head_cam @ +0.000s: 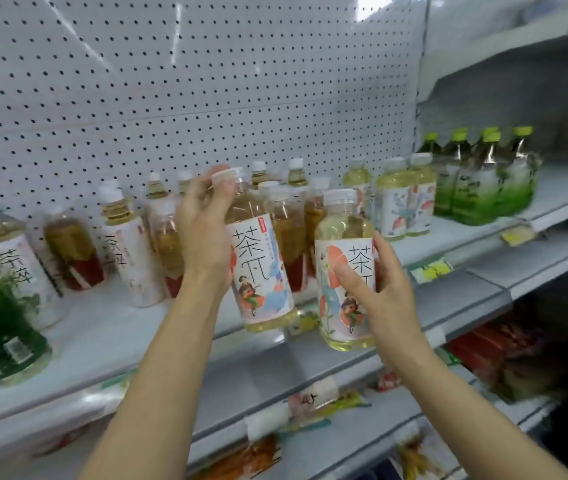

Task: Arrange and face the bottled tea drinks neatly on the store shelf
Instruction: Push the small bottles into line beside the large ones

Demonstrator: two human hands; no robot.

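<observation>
Pale tea bottles are gripped at the shelf's (327, 355) front edge, one (263, 268) in the left hand (203, 237), one (344, 271) in the right hand (384, 289); labels are best turned squarely outward.

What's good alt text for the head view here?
A person holds two pale tea bottles at a store shelf: the left hand grips one bottle by its neck, the right hand holds another by its label. More tea bottles stand behind against a white pegboard.
</observation>
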